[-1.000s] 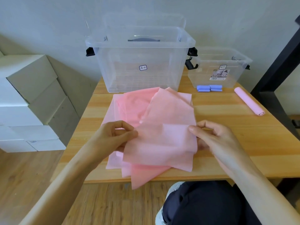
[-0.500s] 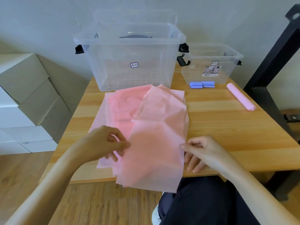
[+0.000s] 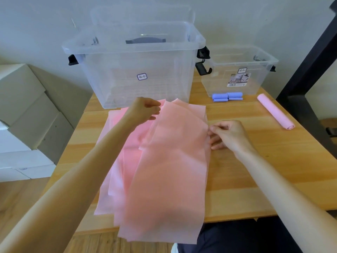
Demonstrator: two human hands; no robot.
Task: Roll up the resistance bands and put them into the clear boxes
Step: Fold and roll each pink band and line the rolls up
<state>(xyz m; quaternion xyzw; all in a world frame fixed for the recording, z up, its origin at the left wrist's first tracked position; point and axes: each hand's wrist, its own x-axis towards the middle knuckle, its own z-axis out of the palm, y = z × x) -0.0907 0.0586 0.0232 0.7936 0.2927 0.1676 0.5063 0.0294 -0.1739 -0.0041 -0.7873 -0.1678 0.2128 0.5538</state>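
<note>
Several flat pink resistance bands (image 3: 164, 170) lie stacked on the wooden table (image 3: 255, 161), and their near ends hang over the front edge. My left hand (image 3: 144, 110) reaches to the far end of the stack, its curled fingers pinching the top band's far left corner. At the stack's right edge, my right hand (image 3: 228, 134) pinches the top band between thumb and forefinger. A large clear box (image 3: 135, 70) stands open just behind the bands. To its right is a small clear box (image 3: 237, 75).
Two rolled blue bands (image 3: 227, 96) lie in front of the small box, and a rolled pink band (image 3: 275, 111) lies at the table's right. White cartons (image 3: 27, 115) are stacked to the left. A black frame (image 3: 310, 61) rises on the right.
My left hand moved from the band's near left edge forward to its far end. My right hand slid forward along the right edge. The top band now lies flatter and hangs further over the front edge.
</note>
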